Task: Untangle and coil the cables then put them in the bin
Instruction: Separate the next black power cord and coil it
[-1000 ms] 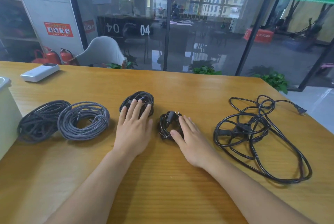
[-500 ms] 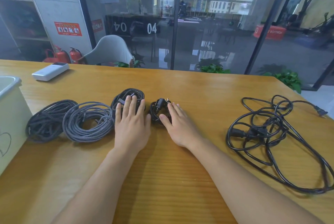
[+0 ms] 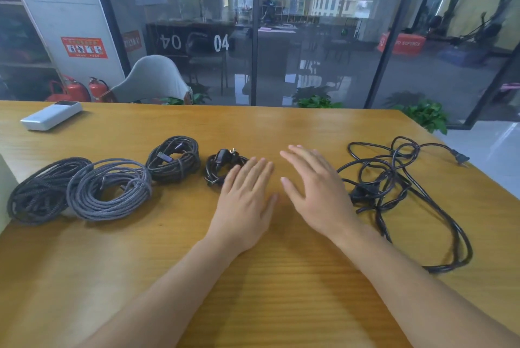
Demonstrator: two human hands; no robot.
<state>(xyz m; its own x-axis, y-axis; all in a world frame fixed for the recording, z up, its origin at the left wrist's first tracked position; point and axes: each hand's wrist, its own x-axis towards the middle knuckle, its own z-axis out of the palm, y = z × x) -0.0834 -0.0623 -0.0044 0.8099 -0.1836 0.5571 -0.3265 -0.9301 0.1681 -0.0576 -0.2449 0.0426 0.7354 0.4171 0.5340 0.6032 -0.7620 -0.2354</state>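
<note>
A: How far along is the cable job?

B: 4 coils sit in a row on the counter (image 3: 281, 128): a dark braided coil (image 3: 42, 193) at 9 o'clock, a grey braided coil (image 3: 109, 190) touching it, a black coil (image 3: 173, 158) next, and a small black power-cord coil (image 3: 222, 166) just left of centre. By my reading those 4 are done.

A: And what's left?

B: 1 tangled black cable (image 3: 394, 193) sprawls at 3 o'clock, loops crossing, its plug (image 3: 460, 157) lying out toward 2 o'clock. It needs untangling and coiling. Then all 5 have to go in the bin; nothing is binned as far as I can see. A pale edge at far 9 o'clock may be the bin, too little of it shows to tell.

A: The hands?

B: Both flat, fingers straight and spread, holding nothing. The left hand (image 3: 244, 198) lies over the counter with its fingertips just beside the small coil. The right hand (image 3: 315, 187) is between that coil and the tangle, near the tangle's left loops.

A: Different from 1 second ago?

B: Yes. Then the left hand rested on the black coil and the right touched the small one. Both have slid toward 3 o'clock, off those coils, and the view has swung that way too.

A: Anything else about?

B: A white box-like device (image 3: 50, 115) at 10 o'clock.
</note>
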